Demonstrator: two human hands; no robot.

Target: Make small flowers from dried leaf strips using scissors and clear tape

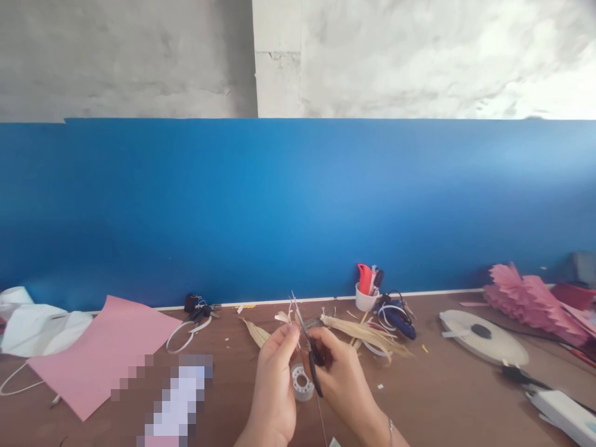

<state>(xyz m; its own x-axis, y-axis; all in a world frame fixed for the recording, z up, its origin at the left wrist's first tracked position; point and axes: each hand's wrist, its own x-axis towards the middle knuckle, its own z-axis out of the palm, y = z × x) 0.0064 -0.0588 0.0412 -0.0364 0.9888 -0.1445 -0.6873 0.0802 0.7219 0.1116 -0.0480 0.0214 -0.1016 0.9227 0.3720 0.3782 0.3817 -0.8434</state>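
Observation:
My right hand [338, 360] is closed around the black handles of a pair of scissors [313, 355], whose blades point up and a little to the left, partly apart. Close beside the blades, my left hand [277, 366] pinches a small pale petal-like piece [282, 317] between thumb and fingertips. Its lower part is hidden by the fingers. Below the hands lies a white tape roll [302, 383], partly covered by them. A thin dark stick [321, 419] runs down towards me; its upper end is hidden. Dry straw-coloured strips [365, 331] lie just beyond my right hand.
A pink sheet [102, 357] and white crumpled material [44, 329] lie left. Against the blue partition [298, 205] stand a white cup [366, 299] with pens and dark clips [198, 305]. Rightward are an oval pale plate [488, 341], pleated pink paper [535, 304] and a power strip [563, 413].

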